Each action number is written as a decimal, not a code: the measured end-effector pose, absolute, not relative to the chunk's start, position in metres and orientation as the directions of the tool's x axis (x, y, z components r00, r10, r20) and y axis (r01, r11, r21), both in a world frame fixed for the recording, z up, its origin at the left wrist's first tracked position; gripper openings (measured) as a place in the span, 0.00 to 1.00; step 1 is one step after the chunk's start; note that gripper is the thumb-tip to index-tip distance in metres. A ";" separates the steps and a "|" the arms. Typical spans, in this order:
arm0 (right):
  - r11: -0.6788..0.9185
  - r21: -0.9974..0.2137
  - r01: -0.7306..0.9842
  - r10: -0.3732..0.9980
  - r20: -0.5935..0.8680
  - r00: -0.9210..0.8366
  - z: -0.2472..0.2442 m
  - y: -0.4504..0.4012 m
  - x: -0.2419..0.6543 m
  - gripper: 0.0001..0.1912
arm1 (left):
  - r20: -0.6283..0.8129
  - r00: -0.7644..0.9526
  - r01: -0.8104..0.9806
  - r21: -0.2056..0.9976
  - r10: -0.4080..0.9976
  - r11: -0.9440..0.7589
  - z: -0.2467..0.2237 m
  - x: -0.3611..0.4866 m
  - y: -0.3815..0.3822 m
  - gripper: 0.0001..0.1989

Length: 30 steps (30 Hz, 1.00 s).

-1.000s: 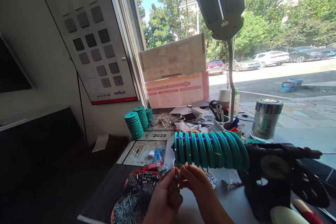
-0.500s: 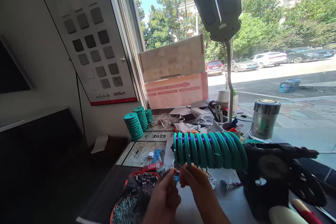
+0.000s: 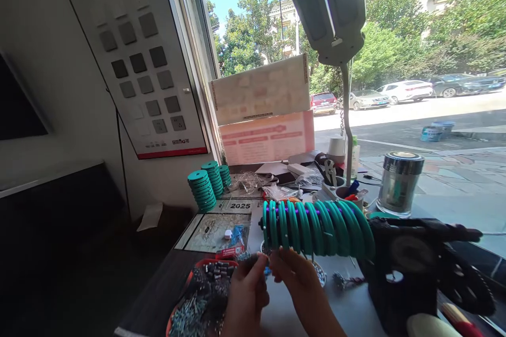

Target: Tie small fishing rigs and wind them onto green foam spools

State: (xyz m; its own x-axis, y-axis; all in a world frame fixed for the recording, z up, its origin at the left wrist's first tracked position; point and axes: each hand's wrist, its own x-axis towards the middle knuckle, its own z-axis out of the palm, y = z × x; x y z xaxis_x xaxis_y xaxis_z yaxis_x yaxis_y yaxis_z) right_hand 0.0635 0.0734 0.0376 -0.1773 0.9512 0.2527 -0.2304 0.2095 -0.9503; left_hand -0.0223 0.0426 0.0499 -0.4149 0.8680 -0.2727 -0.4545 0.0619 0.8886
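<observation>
My left hand (image 3: 248, 287) and my right hand (image 3: 294, 279) meet fingertip to fingertip over the table. Both have their fingers pinched together, and whatever they hold is too small and too covered to name. Just above them a row of green ring-shaped spools (image 3: 316, 226) sits side by side on the shaft of a black winding machine (image 3: 407, 258). A small round dish (image 3: 319, 273) of tiny parts lies partly hidden behind my right hand. Left of my left hand is an orange-rimmed tray (image 3: 171, 321) with screws (image 3: 190, 313) and dark metal pieces.
Stacks of green spools (image 3: 201, 189) stand at the back left beside a 2025 calendar sheet (image 3: 213, 229). A lamp arm (image 3: 348, 131) rises behind the spool row. A lidded jar (image 3: 400, 184) stands at the right, by the window. Tools fill a holder (image 3: 334, 184).
My hands stay together in almost the same place, with the left hand's fingers shifted slightly. The view has moved a little; the spools look unchanged.
</observation>
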 end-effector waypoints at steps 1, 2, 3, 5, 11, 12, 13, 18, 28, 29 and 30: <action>0.228 -0.950 -0.213 0.944 0.269 -0.192 0.040 0.072 0.066 0.14 | -0.242 -0.462 -0.387 0.921 0.853 0.051 0.050 -0.022 0.042 0.21; 0.247 -0.950 -0.190 0.934 0.286 -0.213 0.041 0.071 0.068 0.13 | -0.185 -0.500 -0.302 0.953 0.846 0.030 0.051 -0.022 0.041 0.20; 0.267 -0.950 -0.164 0.924 0.300 -0.236 0.043 0.070 0.070 0.12 | -0.107 -0.523 -0.203 0.979 0.846 -0.001 0.053 -0.022 0.040 0.18; 0.285 -0.950 -0.128 0.908 0.311 -0.282 0.044 0.070 0.073 0.11 | 0.061 -0.543 0.031 0.998 0.837 -0.053 0.056 -0.023 0.037 0.15; 0.286 -0.957 -0.050 0.922 0.289 -0.256 0.040 0.072 0.075 0.08 | 0.264 -0.587 0.445 0.895 0.765 0.033 0.063 -0.025 0.030 0.12; 0.293 -0.955 -0.040 0.923 0.293 -0.248 0.039 0.073 0.075 0.08 | 0.281 -0.579 0.461 0.887 0.765 0.022 0.064 -0.025 0.029 0.12; 0.292 -0.955 -0.045 0.926 0.294 -0.238 0.039 0.074 0.076 0.08 | 0.292 -0.572 0.469 0.883 0.766 0.014 0.064 -0.025 0.029 0.12; 0.168 -0.958 -0.234 0.956 0.216 -0.199 0.035 0.080 0.078 0.12 | 0.202 -0.518 0.339 0.941 0.831 -0.017 0.069 -0.026 0.031 0.11; -0.395 -0.692 -0.604 0.860 -0.048 -0.508 0.036 0.084 0.072 0.15 | 0.135 -0.579 0.056 0.990 0.804 -0.126 0.055 -0.028 0.032 0.11; -0.412 -0.681 -0.605 0.850 -0.047 -0.525 0.036 0.084 0.072 0.16 | 0.151 -0.568 0.087 0.989 0.809 -0.123 0.056 -0.027 0.031 0.10; -0.424 -0.675 -0.604 0.841 -0.048 -0.538 0.036 0.084 0.072 0.16 | 0.162 -0.561 0.109 0.987 0.812 -0.121 0.058 -0.025 0.031 0.09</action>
State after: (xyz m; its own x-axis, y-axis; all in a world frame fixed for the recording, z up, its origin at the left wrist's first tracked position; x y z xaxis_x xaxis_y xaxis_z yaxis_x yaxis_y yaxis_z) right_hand 0.0717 0.0839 0.0357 -0.5382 0.8415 -0.0476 -0.6040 -0.4244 -0.6746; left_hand -0.0247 0.0307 0.0576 -0.5612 0.8118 0.1617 0.1089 -0.1213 0.9866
